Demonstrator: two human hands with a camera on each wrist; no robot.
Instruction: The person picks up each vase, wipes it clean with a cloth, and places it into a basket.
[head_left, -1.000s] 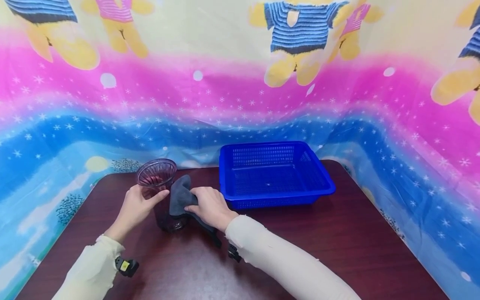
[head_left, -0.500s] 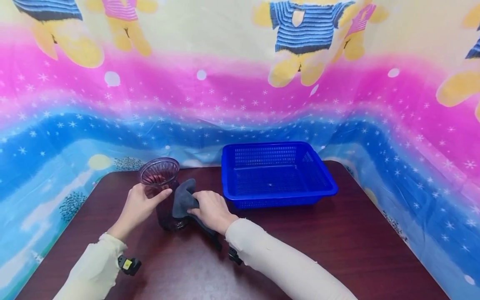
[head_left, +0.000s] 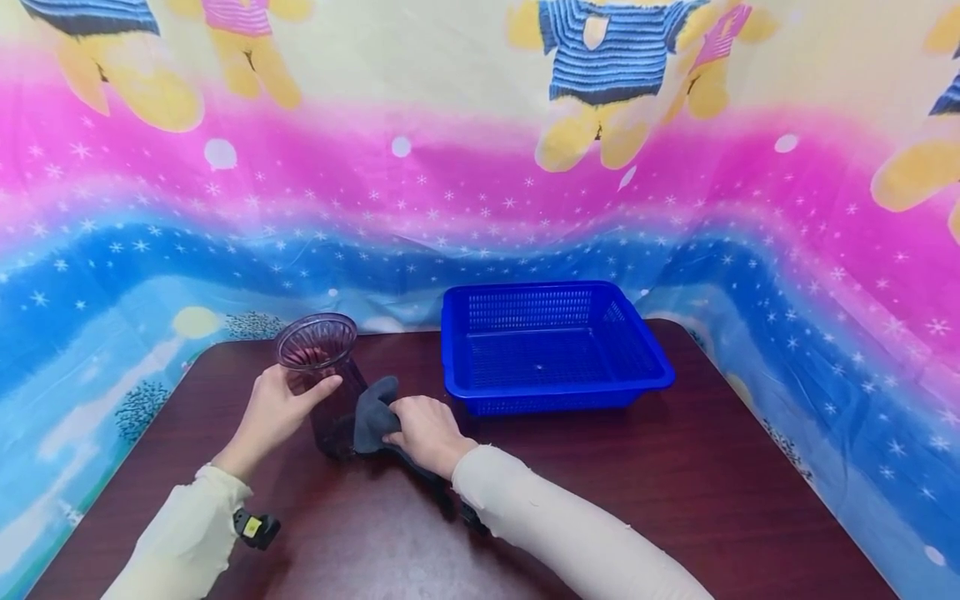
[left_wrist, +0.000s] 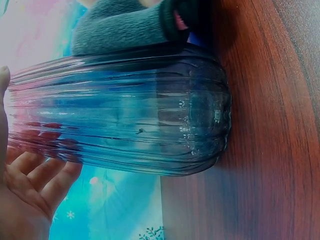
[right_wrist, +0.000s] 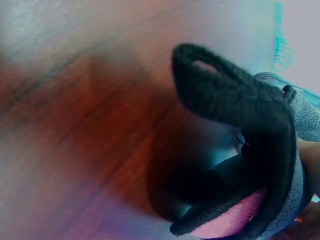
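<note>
Glass wiped low on its side.
Left hand [head_left: 273, 412] gripped the ribbed glass [head_left: 322, 379]; right hand [head_left: 423, 429], at its three o'clock, pinched a grey cloth [head_left: 372, 414] against it.

From my remote seat this looks like a staged recording corner, not a lived-in room. I see 1 dark wood-grain table [head_left: 675, 500] pushed against a plastic sheet [head_left: 480, 192] hung as a backdrop, printed with cartoon bears, pink and blue bands and white stars, wrapping around 3 sides. On the table stands 1 blue plastic basket [head_left: 555, 392]. No walls, furniture or appliances show behind the sheet.
</note>
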